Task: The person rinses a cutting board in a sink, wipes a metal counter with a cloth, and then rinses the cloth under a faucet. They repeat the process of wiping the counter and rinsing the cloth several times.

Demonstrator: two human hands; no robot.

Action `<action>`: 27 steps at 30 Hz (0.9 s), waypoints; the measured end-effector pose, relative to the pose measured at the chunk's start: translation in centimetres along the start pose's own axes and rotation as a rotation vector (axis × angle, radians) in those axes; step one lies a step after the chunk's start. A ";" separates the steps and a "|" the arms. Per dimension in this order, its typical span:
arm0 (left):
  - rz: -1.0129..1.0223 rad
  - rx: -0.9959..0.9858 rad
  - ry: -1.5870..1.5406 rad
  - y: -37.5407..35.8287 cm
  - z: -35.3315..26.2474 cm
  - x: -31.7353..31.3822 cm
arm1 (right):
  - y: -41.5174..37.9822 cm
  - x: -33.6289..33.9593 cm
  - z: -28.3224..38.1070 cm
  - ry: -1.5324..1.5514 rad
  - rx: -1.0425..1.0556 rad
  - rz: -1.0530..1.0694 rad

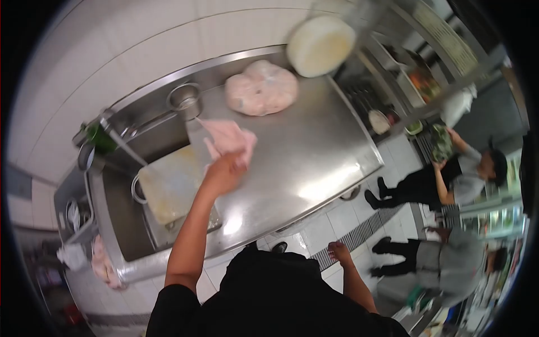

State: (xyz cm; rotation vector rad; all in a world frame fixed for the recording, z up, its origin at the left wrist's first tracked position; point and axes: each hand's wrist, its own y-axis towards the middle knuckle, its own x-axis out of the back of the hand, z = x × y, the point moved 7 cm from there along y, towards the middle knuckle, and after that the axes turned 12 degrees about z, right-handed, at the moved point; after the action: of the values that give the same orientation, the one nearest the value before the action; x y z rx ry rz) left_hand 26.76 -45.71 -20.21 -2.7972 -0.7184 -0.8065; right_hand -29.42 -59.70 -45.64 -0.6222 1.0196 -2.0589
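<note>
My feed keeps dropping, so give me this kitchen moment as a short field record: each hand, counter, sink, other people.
left hand: raised over the steel counter, gripping a pink cloth
right hand: low beside the body, holding nothing visible
counter: bagged pale lump near the back edge
sink: cutting board lying across it
other people: two, standing on the tiled floor at right

The steel counter (314, 157) lies bare across its middle and near edge, open for a hand to pass. At its far edge a bulging plastic bag (261, 87) and a white round bowl (321, 45) block the way. To the left, the sink (120, 219) is filled by a cutting board (168, 188), with the faucet (140, 130) above it.
</note>
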 end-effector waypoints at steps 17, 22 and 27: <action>0.460 -0.244 0.671 8.4 -2.9 -26.2 | -0.4 5.0 0.2 0.322 0.195 -0.385; 0.201 0.126 0.620 8.4 -3.9 -27.3 | 1.5 12.6 12.8 0.180 0.364 -0.481; 0.119 0.162 0.713 14.0 -6.7 -29.9 | 4.8 20.7 25.1 -0.073 0.699 -0.683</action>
State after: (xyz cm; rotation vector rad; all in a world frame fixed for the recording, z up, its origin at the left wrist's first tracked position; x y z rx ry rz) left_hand 8.21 -71.86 -30.61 -2.1417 -0.4513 -1.5093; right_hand -22.85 -89.46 -33.39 -0.7095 -0.0320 -2.7298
